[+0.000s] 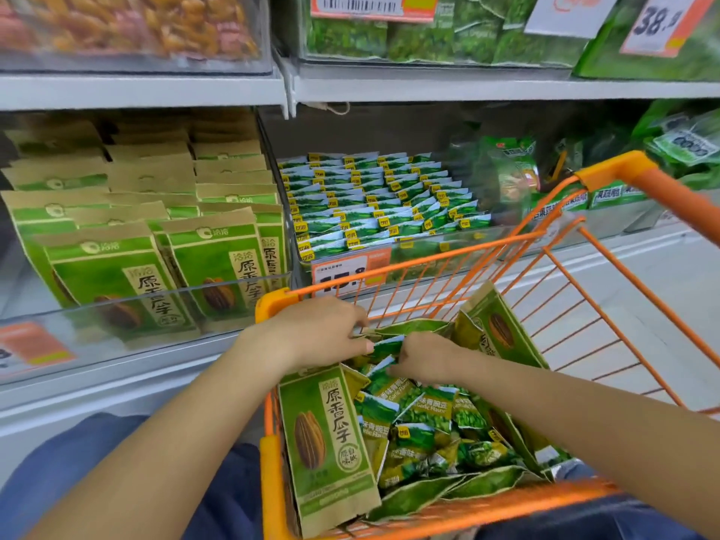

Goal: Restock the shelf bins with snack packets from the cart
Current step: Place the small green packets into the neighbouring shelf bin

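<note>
We stand before grey metal shelving (144, 91) whose clear plastic bins hold the stock. The left bin (117, 305) is packed with upright rows of large kraft-and-green sunflower-seed bags (218, 263); the middle bin (428, 249) carries neat overlapping rows of small green-and-white pea sachets (374, 200), faced forward so labels read from the aisle, with some room left at the back.

Our orange wire cart (607, 317) is pulled close against the shelf, likely so each reach is short. Inside it, more seed bags stand against the walls, one tall bag (323, 438) at the near left side, and a loose heap of small green garlic-pea packets (424, 418) fills the middle.

Both hands are down in the far end of the cart. Our left hand (319, 333) has its fingers curled around a bunch of the small packets (383, 346), and our right hand (424, 358) pinches the same bunch from the other side, apparently squaring it into a stack before lifting. We judge the next move is carrying it up to the middle bin.
</note>
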